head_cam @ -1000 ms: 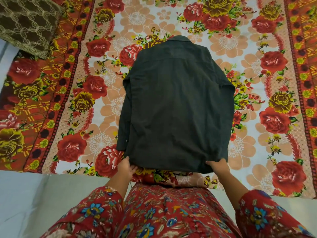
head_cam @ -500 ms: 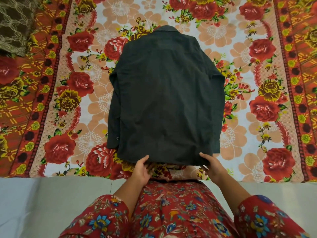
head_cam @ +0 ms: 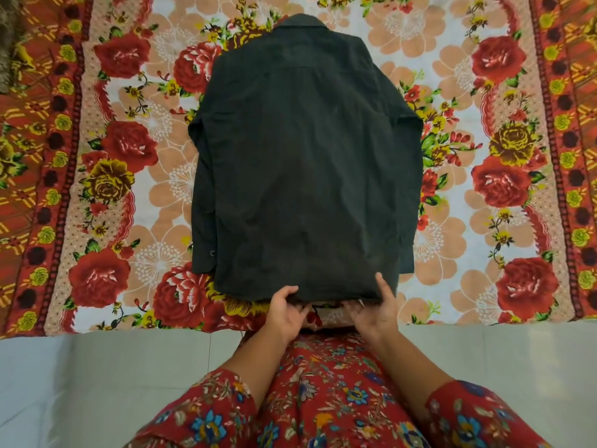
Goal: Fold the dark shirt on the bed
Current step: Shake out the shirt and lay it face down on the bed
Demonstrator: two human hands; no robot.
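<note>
The dark shirt (head_cam: 303, 163) lies flat, back up, in the middle of the floral bed (head_cam: 484, 253), collar at 12 o'clock and hem at 6 o'clock. Your left hand (head_cam: 286, 312) and right hand (head_cam: 378, 315) sit close together at the hem's centre. Each thumb rests on top while the fingers curl underneath, pinching the cloth.

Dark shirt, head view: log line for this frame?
stage: sleeves folded in, bottom fold not yet done | dark shirt: flat, collar far | left hand: grips hem | right hand: grips hem | surface: floral bedsheet
</note>
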